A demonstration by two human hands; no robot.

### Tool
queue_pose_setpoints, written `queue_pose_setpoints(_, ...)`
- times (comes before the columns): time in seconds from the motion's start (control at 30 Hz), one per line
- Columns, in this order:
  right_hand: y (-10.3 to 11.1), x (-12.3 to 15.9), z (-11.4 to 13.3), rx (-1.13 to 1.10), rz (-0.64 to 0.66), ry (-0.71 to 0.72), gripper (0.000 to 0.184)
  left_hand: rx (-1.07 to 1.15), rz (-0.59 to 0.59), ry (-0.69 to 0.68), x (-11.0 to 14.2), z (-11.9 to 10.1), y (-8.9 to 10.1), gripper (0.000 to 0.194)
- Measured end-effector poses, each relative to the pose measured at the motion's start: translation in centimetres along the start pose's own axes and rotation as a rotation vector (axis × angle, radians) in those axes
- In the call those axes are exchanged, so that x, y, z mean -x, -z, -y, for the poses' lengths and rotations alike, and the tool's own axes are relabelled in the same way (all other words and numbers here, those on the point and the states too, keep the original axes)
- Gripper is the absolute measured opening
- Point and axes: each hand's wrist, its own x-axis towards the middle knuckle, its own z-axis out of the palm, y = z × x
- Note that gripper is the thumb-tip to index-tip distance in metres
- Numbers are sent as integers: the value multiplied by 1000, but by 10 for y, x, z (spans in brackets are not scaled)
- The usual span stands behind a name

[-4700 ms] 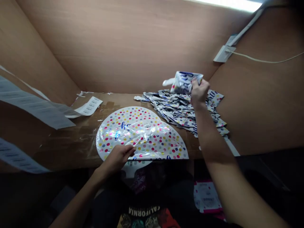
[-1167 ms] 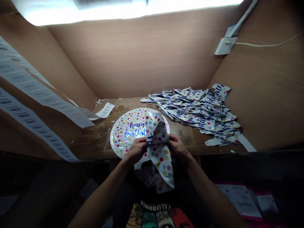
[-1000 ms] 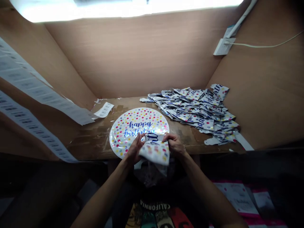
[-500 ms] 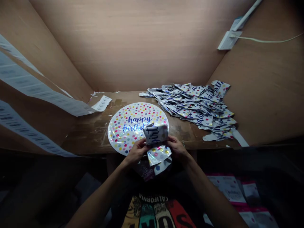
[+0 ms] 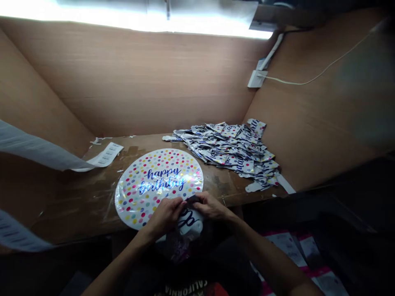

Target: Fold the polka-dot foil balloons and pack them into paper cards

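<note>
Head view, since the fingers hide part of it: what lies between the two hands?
In the head view, a folded foil balloon lies between the left hand and the right hand, with dark blue lettering showing on it.

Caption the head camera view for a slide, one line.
Left hand and right hand grip a folded foil balloon beside a flat polka-dot birthday balloon and a foil heap.
</note>
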Motion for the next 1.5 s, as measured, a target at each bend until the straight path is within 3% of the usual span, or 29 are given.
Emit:
queue_pose_setpoints(0.07,20,-10,18,206,-80,92,23,20,0,30,10,9,6,43)
queue_pose_setpoints(0.13,62,-23,47,338,-338,186,21,19,17,88,24,25,17,44)
queue_pose_setpoints(0.2,125,-36,81,356,-782,274,29,-33,45,119,37,47,31,42)
queue_pose_setpoints(0.27,194,-49,108,341,-956,286,39,-107,55,103,46,72,45,31)
queue_pose_setpoints(0.33,246,-61,112,421,-1105,295,33,-184,46,65,51,94,55,33)
queue_pose_setpoints(0.4,259,-71,93,528,-1154,333,29,-247,67,58,50,113,60,41)
queue_pose_setpoints(0.47,224,-74,58,624,-981,346,29,-262,119,67,45,125,60,32)
queue_pose_setpoints(0.63,38,-52,-27,672,-92,261,25,-307,193,26,31,128,60,27)
queue_pose_setpoints(0.7,-15,-50,-47,838,60,246,31,-312,217,27,29,125,62,26)
queue_pose_setpoints(0.73,-30,-52,-54,936,96,237,31,-316,231,27,29,125,63,26)
queue_pose_setpoints(0.83,-38,-65,-61,1125,149,199,27,-349,240,22,28,128,61,26)
queue_pose_setpoints(1.0,-28,-72,-46,1095,210,111,29,-340,129,84,24,137,53,28)
queue_pose_setpoints(1.07,-37,-66,-39,1107,202,179,24,-307,97,103,24,138,53,27)
queue_pose_setpoints(1.13,-49,-59,-37,1191,250,293,44,-294,88,97,27,136,56,27)
queue_pose_setpoints(1.17,-54,-56,-37,1250,297,343,44,-289,96,80,29,134,58,26)
queue_pose_setpoints(1.27,-59,-55,-40,1356,407,405,16,-247,162,-49,42,125,62,24)
queue_pose_setpoints(1.3,-57,-55,-41,1353,413,408,15,-241,183,-113,47,122,62,30)
queue_pose_setpoints(1.37,-52,-56,-43,1326,415,414,22,-283,194,-217,59,115,57,37)
queue_pose_setpoints(1.43,-46,-56,-44,1323,425,434,41,-361,176,-245,70,111,49,20)
queue_pose_setpoints(1.5,-42,-53,-46,1347,440,465,39,-375,164,-224,78,107,42,10)
